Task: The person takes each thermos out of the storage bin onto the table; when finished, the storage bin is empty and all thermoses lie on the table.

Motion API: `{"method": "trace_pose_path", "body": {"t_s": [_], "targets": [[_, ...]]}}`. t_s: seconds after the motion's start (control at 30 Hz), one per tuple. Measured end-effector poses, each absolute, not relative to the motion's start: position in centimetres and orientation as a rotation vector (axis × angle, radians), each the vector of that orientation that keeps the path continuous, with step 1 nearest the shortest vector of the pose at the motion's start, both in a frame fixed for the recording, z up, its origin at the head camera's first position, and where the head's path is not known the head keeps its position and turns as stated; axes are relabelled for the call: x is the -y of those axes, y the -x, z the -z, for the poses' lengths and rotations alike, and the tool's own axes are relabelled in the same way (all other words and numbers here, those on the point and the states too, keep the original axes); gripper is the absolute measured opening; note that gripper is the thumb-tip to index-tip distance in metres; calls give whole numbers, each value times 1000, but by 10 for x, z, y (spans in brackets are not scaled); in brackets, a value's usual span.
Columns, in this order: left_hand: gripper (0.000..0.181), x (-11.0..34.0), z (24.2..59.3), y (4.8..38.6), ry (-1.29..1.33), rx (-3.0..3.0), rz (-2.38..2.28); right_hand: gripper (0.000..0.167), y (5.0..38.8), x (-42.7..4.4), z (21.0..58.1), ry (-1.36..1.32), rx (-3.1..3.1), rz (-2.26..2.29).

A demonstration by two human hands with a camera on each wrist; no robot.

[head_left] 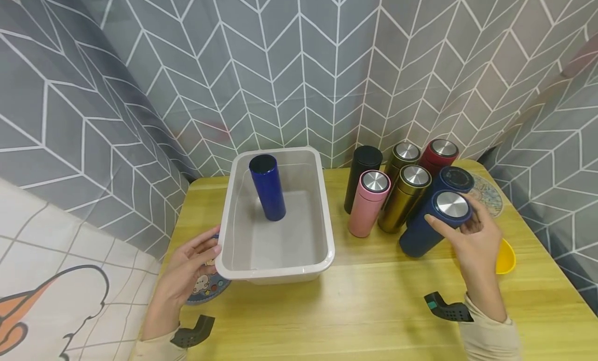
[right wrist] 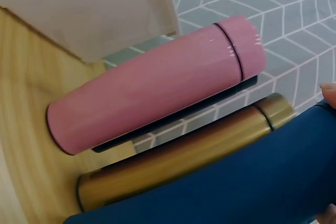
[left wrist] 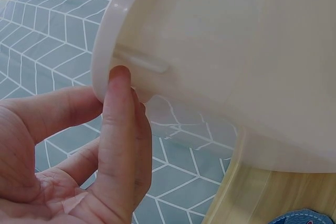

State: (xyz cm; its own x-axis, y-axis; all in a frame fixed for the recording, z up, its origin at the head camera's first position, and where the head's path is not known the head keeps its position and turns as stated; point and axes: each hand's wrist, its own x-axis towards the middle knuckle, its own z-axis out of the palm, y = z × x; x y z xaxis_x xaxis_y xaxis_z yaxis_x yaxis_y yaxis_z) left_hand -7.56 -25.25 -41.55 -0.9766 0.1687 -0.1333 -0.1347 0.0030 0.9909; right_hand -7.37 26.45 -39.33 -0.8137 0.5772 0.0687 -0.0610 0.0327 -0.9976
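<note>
My left hand (head_left: 189,265) pinches the left rim of a white plastic tub (head_left: 327,216). In the left wrist view, thumb and fingers (left wrist: 119,129) meet at the tub's lip (left wrist: 105,45). One shiny blue thermos bottle (head_left: 268,190) stands inside the tub, toward its back left. On the right, my right hand (head_left: 478,236) grips a navy thermos bottle (head_left: 425,235) with a silver-topped lid, around its upper part. The right wrist view has this navy bottle (right wrist: 236,187) close up, beside a gold bottle (right wrist: 184,156) and a pink bottle (right wrist: 152,90).
Grouped on the table (head_left: 364,309) are a pink bottle (head_left: 366,210), a black bottle (head_left: 357,179), two gold bottles, a red bottle (head_left: 432,161) and another navy bottle (head_left: 455,178). A yellow bowl-like thing (head_left: 506,257) sits right of my right wrist. A round mat (head_left: 210,288) lies partly under the tub.
</note>
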Motion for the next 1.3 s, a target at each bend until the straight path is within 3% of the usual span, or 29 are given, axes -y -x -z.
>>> {"method": "trace_pose_path", "body": {"t_s": [1.3], "targets": [[53,253,415,76,-25,-2080,-2058,75,79,-250,407,427,1954,-1841]]}}
